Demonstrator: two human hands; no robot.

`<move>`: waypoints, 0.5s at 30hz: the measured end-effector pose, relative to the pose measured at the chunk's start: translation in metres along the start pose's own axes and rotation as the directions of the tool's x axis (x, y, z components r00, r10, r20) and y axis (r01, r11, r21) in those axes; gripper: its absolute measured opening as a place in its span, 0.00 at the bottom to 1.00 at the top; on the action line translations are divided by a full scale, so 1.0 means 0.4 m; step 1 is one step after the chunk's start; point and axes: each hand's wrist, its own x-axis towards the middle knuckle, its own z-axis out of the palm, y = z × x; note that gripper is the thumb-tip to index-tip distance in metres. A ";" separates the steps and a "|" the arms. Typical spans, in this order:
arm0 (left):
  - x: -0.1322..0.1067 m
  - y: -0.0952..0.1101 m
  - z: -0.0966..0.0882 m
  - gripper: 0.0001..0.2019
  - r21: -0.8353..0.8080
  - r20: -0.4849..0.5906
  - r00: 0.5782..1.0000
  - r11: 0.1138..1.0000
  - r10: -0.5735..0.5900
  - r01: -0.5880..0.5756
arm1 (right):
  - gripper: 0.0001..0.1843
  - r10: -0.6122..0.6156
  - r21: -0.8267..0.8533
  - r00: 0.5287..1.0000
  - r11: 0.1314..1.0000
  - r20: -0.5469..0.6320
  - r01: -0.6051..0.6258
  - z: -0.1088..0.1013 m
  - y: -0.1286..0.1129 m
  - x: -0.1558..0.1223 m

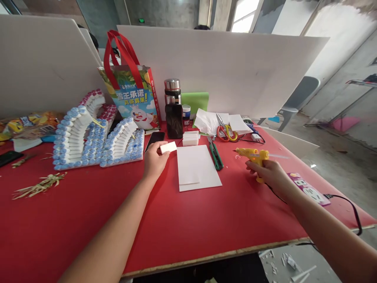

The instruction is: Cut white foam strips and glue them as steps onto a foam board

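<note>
My left hand (155,159) pinches a small white block (168,147) just off the upper left corner of a white board (196,165). A thinner white piece (189,179) lies on that board's lower left part. In my right hand (269,171) is a yellow hot glue gun (253,154), its nozzle pointing left and a clear glue stick (278,156) sticking out behind. Between the board and the glue gun lies a green utility knife (216,154). Several more white blocks (190,138) are stacked behind the board.
Left stand white-and-blue stacked models (79,137) and a shopping bag (132,98). A thermos (172,89), a black phone-like slab (174,121) and scissors (226,133) are at the back. A power strip (309,189) with a black cord lies right, near the edge of the red table (206,224).
</note>
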 end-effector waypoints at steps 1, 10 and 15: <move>-0.004 0.004 -0.001 0.18 -0.034 0.009 1.000 0.999 -0.015 0.015 | 0.18 0.039 0.099 0.999 0.994 0.013 -0.040 0.004 -0.028 -0.014; -0.024 0.055 0.001 0.18 -0.327 0.087 0.996 0.943 -0.037 0.064 | 0.16 -0.258 0.754 0.947 0.656 0.189 0.028 0.204 -0.315 -0.081; -0.066 0.092 0.011 0.08 -0.149 0.019 0.967 0.957 0.253 -0.248 | 0.19 -0.206 0.859 0.971 0.513 0.125 -0.002 0.332 -0.256 -0.027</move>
